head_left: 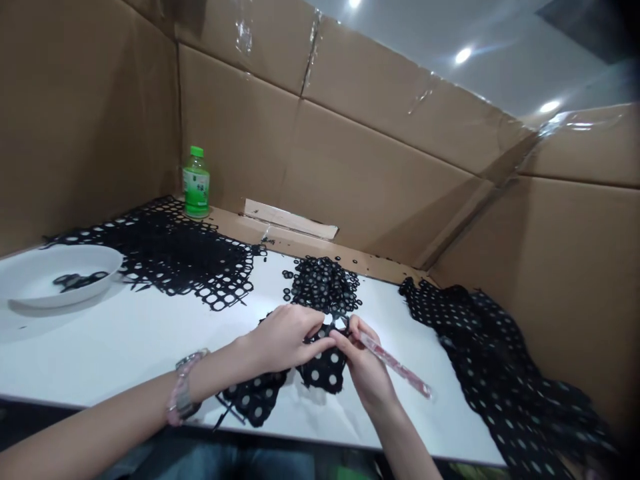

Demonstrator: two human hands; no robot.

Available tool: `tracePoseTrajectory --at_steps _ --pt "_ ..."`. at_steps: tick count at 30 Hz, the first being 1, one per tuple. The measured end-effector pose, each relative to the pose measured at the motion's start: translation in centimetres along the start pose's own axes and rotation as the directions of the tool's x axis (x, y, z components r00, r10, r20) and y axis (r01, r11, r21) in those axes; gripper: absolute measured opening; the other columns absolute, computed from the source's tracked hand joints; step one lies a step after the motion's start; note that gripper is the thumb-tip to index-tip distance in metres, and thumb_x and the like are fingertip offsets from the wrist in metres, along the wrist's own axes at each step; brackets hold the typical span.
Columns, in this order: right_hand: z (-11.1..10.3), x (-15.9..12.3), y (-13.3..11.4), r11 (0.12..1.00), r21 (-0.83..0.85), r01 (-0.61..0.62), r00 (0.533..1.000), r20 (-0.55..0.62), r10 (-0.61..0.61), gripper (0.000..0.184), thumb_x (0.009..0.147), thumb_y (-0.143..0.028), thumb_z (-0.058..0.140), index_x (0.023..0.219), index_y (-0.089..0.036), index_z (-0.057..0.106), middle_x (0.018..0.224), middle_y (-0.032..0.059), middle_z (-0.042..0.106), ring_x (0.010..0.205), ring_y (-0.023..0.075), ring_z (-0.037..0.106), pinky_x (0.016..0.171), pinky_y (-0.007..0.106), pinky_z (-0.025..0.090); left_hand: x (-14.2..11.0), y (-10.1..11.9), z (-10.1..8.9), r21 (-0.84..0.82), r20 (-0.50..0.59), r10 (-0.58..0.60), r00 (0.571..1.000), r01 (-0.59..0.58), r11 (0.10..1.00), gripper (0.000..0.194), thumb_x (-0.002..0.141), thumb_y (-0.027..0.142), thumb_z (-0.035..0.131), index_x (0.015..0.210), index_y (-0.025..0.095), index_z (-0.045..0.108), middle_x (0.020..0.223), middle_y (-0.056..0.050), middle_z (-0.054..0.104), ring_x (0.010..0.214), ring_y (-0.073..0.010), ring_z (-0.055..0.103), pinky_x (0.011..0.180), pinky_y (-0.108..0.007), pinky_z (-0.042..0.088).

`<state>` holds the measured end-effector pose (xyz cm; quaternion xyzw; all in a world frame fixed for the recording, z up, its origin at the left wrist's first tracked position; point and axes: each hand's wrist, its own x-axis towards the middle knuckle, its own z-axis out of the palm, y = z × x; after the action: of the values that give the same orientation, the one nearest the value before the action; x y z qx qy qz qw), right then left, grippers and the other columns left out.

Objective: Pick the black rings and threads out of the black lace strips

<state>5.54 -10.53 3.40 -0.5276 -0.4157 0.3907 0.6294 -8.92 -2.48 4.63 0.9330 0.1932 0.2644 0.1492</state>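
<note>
A black rubbery sheet with round holes (325, 371) hangs pinched between both hands above the white table. My left hand (284, 339) is closed on its upper left edge. At its upper right edge, my right hand (369, 370) is closed around a slim clear pen-like tool with red inside (397, 367), while thumb and finger meet the sheet. The tool's tip is hidden by the fingers. Another piece of the black holed sheet (256, 400) lies under my left forearm. Just beyond the hands sits a pile of small black rings (325, 283).
A wide net of black ring offcuts (170, 247) covers the back left, beside a white bowl (107, 267) with black pieces in it. A green bottle (197, 183) stands behind. Long black holed sheeting (480, 347) drapes over the right edge. Cardboard walls (375, 167) enclose the table.
</note>
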Motion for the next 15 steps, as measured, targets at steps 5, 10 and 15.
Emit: tracePoseTrajectory --at_steps 5,10,15 --pt "0.2 -1.1 -0.4 0.964 -0.243 0.106 0.981 -0.134 -0.142 0.042 0.067 -0.028 0.067 0.059 -0.021 0.027 0.054 -0.0094 0.024 0.049 0.0066 0.020 0.045 0.019 0.022 0.2 1.1 1.4 -0.167 0.087 -0.067 0.994 0.081 0.983 0.025 0.088 0.026 0.033 0.065 0.018 0.039 0.062 0.001 0.047 0.054 -0.0111 0.043 0.051 -0.022 0.029" --pt "-0.7 -2.0 -0.7 0.994 -0.087 0.061 0.953 -0.291 -0.084 0.041 0.064 -0.028 0.069 0.062 -0.022 0.028 0.058 -0.0079 0.035 0.053 0.0081 0.037 0.053 0.019 0.037 -0.1 -0.4 0.1 -0.282 -0.014 -0.246 0.969 0.232 0.931 0.032 0.090 0.026 0.026 0.060 0.018 0.032 0.056 0.003 0.042 0.053 -0.0105 0.041 0.054 -0.022 0.030" --pt "-2.8 -3.2 0.4 0.991 0.136 -0.015 0.922 -0.382 0.066 0.028 0.068 -0.027 0.065 0.067 -0.021 0.038 0.066 -0.0055 0.046 0.062 0.0109 0.049 0.061 0.021 0.043 1.7 -4.9 -1.0 -0.145 -0.064 -0.380 0.923 0.368 0.919 0.034 0.090 0.031 0.028 0.058 0.019 0.031 0.052 0.004 0.040 0.051 -0.0115 0.041 0.052 -0.022 0.029"
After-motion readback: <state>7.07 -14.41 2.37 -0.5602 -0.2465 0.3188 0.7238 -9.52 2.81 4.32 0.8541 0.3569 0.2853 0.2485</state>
